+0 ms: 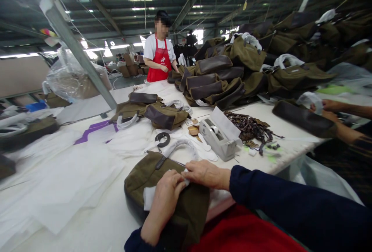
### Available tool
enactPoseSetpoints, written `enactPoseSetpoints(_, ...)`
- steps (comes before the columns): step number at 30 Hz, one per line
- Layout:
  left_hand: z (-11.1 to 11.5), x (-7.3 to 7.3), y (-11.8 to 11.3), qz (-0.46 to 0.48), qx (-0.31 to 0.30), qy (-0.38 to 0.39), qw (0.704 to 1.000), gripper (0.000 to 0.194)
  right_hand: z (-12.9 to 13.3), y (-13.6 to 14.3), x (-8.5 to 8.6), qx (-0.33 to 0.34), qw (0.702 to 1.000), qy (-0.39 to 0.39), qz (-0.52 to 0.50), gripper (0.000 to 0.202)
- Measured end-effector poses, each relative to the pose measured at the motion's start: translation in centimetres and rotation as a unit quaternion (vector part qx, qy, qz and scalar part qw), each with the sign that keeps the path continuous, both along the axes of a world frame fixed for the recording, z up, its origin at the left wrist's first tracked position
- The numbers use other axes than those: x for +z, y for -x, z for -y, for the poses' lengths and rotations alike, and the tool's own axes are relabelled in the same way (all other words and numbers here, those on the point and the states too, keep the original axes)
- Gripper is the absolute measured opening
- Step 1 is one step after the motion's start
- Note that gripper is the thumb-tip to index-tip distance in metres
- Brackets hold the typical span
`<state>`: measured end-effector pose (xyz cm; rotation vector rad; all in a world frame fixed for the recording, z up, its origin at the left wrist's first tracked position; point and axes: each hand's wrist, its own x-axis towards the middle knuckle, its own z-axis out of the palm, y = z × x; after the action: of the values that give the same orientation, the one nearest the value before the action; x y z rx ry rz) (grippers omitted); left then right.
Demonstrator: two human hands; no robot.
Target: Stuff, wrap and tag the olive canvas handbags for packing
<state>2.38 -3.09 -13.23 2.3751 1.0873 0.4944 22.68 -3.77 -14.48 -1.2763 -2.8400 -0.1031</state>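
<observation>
An olive handbag (139, 170) with dark trim lies on the white table in front of me. Its handle (181, 143) arches up, wrapped in thin white material. My right hand (206, 173) pinches the white wrapping near the handle's right end. Close against it, my left hand (167, 190) has its fingers bent together over the same spot, with white material showing between the two hands. Part of a white sheet (148, 198) sticks out from under my left hand on the bag's front. Exactly what the left fingertips grip is hidden.
A tape dispenser (219, 138), a black ring-shaped roll (162, 139) and a heap of dark straps (250, 126) sit beyond the bag. White sheets (78, 178) spread leftward. More bags (215, 78) are piled behind. A co-worker's hands (328, 112) handle another bag at right; a person in a red apron (158, 56) stands opposite.
</observation>
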Motion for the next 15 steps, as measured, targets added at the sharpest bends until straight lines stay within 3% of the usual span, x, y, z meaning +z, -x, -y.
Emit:
enactPoseSetpoints(4,0.8,0.6,0.8,-0.046,0.019,-0.027,0.998,0.016,0.9,-0.4,-0.5,-0.012,1.0,-0.006,-0.023,0.026)
enactPoseSetpoints(9,2.1,1.5,1.9,-0.208,0.094,-0.073,0.971,0.025,1.3,-0.7,0.4,-0.015,0.997,0.02,-0.075,0.034)
enactPoseSetpoints(15,3.1,1.0,2.0,-0.232,0.117,-0.095,0.961,0.034,0.8,2.3,0.0,-0.024,0.972,0.056,-0.228,0.039)
